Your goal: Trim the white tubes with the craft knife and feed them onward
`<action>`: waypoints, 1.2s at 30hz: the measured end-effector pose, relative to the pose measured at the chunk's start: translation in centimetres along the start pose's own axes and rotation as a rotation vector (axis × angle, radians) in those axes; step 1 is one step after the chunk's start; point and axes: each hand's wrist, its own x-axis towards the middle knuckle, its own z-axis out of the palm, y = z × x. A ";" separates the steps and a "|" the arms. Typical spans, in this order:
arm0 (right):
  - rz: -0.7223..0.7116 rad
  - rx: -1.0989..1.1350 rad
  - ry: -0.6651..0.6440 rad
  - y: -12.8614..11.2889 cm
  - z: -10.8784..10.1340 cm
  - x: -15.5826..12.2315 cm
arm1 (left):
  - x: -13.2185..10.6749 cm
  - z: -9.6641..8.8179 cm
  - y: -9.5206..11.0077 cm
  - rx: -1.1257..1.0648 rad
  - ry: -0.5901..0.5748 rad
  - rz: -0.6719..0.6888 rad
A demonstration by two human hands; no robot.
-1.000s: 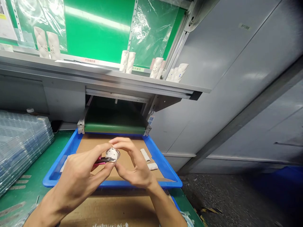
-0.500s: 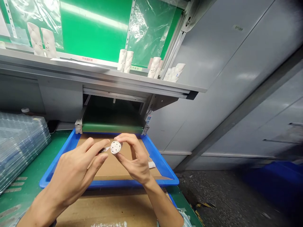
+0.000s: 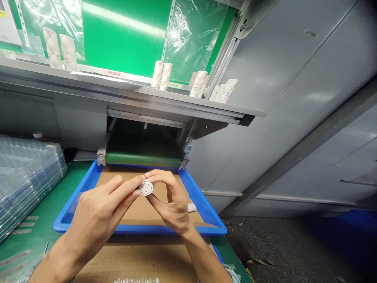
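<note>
While the left hand (image 3: 97,214) and right hand (image 3: 172,200) pinch a small white disc (image 3: 146,187) between thumbs and curled fingers (image 3: 160,175), it hangs over the middle of a blue tray (image 3: 141,229), above its cardboard liner (image 3: 141,208). The fingers cover part of the disc's rim, and its surface marks are too small to read. A white scrap (image 3: 192,207) lies near the tray's right wall, a green belt (image 3: 141,159) runs beyond its far edge, and stacked clear trays (image 3: 26,177) sit left, cut off by the frame.
</note>
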 end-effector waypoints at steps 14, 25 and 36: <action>-0.049 -0.099 -0.012 -0.3 -0.2 0.2 | -0.4 -0.1 -0.3 -0.118 -0.024 -0.068; -0.056 -0.118 -0.045 -0.4 -0.1 0.2 | -0.2 -0.3 -0.4 -0.175 -0.037 -0.098; -0.018 -0.043 -0.005 -0.1 0.0 0.0 | 0.3 -0.7 -0.1 -0.085 0.038 -0.140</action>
